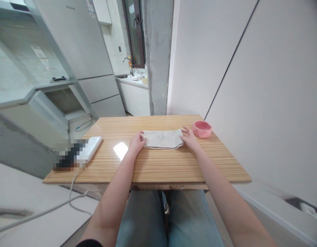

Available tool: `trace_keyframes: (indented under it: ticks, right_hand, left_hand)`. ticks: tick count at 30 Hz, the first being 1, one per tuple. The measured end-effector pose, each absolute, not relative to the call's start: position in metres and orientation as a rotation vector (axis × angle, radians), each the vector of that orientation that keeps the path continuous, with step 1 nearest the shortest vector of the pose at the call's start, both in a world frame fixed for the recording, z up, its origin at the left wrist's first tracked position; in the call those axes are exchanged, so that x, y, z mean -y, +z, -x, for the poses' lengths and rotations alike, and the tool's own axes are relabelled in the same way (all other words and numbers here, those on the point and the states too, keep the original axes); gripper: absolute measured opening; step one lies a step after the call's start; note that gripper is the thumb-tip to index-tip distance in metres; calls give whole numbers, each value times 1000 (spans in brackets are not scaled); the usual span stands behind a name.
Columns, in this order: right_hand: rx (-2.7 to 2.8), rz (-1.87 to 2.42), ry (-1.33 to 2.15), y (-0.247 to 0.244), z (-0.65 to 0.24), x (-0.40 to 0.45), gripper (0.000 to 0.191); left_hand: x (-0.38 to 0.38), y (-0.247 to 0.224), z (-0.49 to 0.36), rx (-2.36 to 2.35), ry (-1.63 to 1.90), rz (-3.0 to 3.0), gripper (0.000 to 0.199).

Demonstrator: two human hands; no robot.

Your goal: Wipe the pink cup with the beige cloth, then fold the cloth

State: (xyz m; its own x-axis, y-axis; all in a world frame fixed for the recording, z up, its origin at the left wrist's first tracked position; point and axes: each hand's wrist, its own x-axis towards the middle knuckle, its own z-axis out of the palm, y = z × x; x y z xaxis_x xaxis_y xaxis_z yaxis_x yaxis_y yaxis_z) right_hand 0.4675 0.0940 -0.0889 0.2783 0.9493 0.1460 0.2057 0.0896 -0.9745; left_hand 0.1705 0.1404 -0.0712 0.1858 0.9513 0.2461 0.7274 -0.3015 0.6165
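Observation:
A whitish folded cloth [162,139] lies flat on the wooden table [158,168] as a long, low strip. Its layers show along the near edge. My left hand [137,142] grips the left end, fingers curled around the edge. At the opposite end, the thumb and fingers of my right hand [189,139] pinch the right edge. Just beyond my right hand stands a pink faceted bowl [202,129], apart from the cloth.
On the table's left side lies a white power strip or box [95,145] beside a pixelated dark object [68,157]. A white cable [71,192] hangs off the edge there. A white wall [263,85] rises at the right; a fridge [78,41] and sink counter stand behind.

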Motion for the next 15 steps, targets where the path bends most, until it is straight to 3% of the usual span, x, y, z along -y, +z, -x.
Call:
trace_keyframes:
  ticks: [9, 15]
  right_hand:
    - [1353, 1817, 348, -94, -483, -89, 41]
    - [1516, 1767, 471, -94, -478, -90, 46]
  left_hand:
    - [-147, -76, -169, -1595, 887, -2059, 30]
    - [-149, -76, -170, -1500, 951, -2028, 28]
